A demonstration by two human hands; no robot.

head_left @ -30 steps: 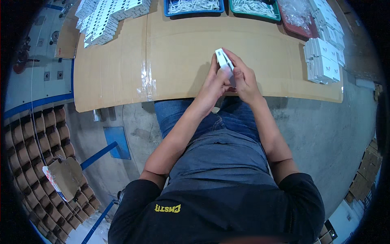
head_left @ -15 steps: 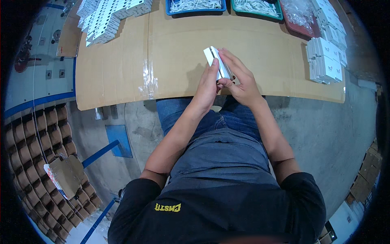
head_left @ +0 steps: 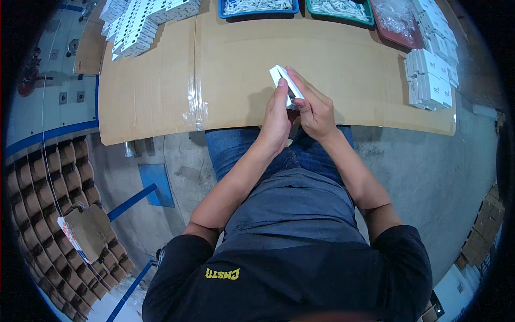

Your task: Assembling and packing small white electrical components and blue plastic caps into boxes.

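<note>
Between my two hands, just above the near part of the cardboard-covered table (head_left: 225, 59), is a small white box-shaped piece (head_left: 278, 72) with a dark slot along it. My left hand (head_left: 274, 121) grips its left side, the thumb lying along the edge. From the right, my right hand (head_left: 318, 114) closes round it, fingers along the far side and thumb on the near end. My palms and fingers hide most of the piece. Dark detail shows inside the slot, too small to make out.
Stacked white pieces with dark holes (head_left: 134, 37) stand far left. Along the back are a blue tray (head_left: 258, 16) and a green tray (head_left: 343, 21) of small white parts, and a red tray (head_left: 394, 38) of clear plastic bags. More white pieces (head_left: 432, 80) are stacked at right.
My right thumb has moved up from below onto the near end of the white piece. The piece has turned slightly, and its dark slot looks wider. Both hands stay in nearly the same place.
</note>
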